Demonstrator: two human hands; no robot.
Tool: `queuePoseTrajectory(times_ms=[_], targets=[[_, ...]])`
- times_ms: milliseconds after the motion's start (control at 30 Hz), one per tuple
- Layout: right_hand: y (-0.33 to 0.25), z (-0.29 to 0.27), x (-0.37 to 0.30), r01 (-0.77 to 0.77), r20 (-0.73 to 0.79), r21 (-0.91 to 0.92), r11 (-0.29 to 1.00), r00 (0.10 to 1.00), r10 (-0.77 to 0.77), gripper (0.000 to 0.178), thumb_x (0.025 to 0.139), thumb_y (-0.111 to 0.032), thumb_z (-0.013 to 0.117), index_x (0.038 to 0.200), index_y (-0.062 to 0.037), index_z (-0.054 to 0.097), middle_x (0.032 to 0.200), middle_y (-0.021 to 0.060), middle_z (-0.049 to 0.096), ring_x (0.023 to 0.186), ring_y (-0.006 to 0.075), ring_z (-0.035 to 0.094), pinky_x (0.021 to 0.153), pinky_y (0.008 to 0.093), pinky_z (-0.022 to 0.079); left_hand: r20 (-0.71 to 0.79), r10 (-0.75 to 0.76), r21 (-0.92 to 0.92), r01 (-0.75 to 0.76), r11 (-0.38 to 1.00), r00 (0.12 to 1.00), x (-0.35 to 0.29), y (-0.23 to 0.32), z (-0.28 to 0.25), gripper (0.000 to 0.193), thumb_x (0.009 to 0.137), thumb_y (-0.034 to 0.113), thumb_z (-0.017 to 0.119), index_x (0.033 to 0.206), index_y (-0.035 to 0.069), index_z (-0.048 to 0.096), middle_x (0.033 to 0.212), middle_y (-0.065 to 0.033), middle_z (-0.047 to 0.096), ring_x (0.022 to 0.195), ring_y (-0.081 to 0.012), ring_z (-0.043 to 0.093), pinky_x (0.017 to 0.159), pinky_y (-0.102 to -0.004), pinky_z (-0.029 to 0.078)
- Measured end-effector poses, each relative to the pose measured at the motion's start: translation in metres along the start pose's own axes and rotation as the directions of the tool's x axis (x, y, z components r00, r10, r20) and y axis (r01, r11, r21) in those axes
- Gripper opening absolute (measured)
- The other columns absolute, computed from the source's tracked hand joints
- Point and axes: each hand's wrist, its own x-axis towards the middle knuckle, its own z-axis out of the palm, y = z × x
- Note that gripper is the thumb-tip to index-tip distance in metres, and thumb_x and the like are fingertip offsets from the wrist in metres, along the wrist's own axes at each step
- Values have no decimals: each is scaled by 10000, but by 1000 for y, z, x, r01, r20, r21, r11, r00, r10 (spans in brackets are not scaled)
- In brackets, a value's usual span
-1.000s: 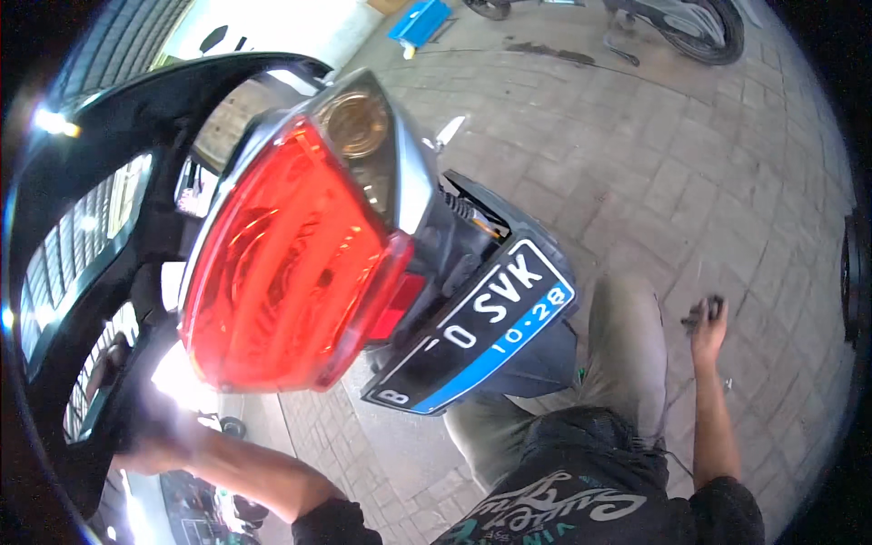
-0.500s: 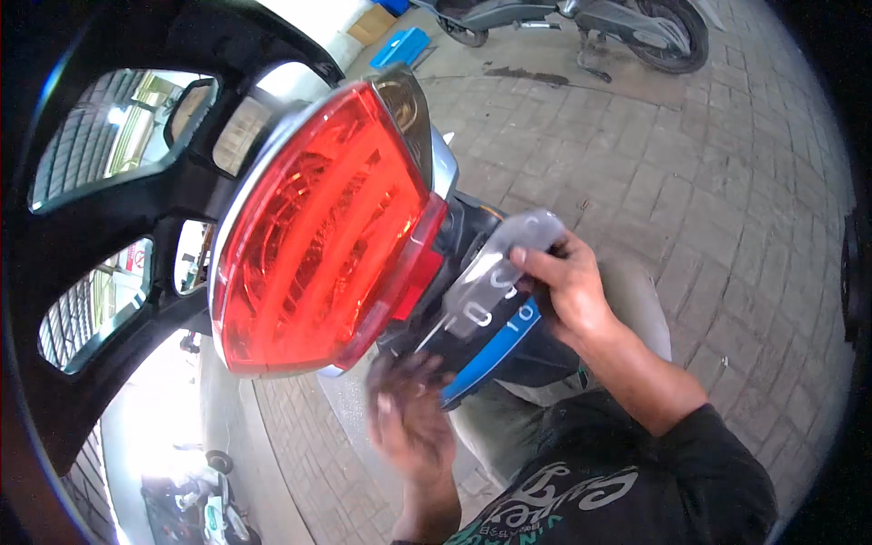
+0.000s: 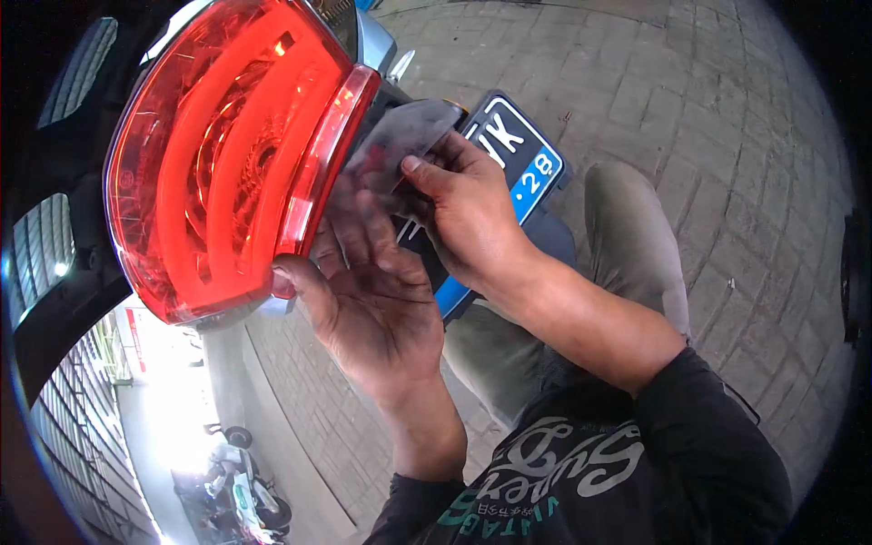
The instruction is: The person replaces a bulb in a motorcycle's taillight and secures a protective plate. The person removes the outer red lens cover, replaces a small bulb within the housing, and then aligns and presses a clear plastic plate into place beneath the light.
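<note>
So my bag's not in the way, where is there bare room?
The brick paving right of the right knee looks open, bar a small scrap; so does the strip between the left forearm and parked motorbike. It's crowded between the red tail light and number plate: left hand, right hand, clear plastic piece.

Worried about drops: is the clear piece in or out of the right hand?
In: the right hand pinches the clear piece by its edge, beside the red light.

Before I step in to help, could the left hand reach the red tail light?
Probably yes: the left hand is open beside the red tail light, thumb near its lower edge, with nothing visible between them.
</note>
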Motion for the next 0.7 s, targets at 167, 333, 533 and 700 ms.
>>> queuePoseTrajectory(times_ms=[167,333,533,700], targets=[[1,5,0,-32,-114,-119,992,993,19,158,901,-104,493,1001,18,509,871,95,608,717,155,597,596,260,468,17,-134,-27,134,991,991,1,7,-2,438,869,438,522,1077,52,511,694,6,459,602,-108,427,492,-216,383],[-7,6,-2,-136,-236,-186,973,967,90,130,898,-122,506,901,4,537,728,75,595,603,145,577,547,268,461,0,-124,-63,124,990,992,-1,7,5,404,869,465,506,972,76,536,545,58,346,502,-69,363,444,-212,324],[-3,12,-5,-97,-235,-56,994,968,82,149,898,-73,476,1005,31,470,809,112,586,591,171,595,506,270,504,38,-88,-50,90,995,995,1,0,2,470,873,464,500,1029,23,540,553,45,354,491,-64,353,457,-208,312],[-1,11,-2,22,-181,-149,989,982,-49,357,864,6,491,1185,53,342,892,160,569,634,214,631,516,294,547,-36,-56,1,56,998,998,-2,-1,4,454,868,475,498,1022,50,547,535,53,352,468,-62,351,445,-209,310]])
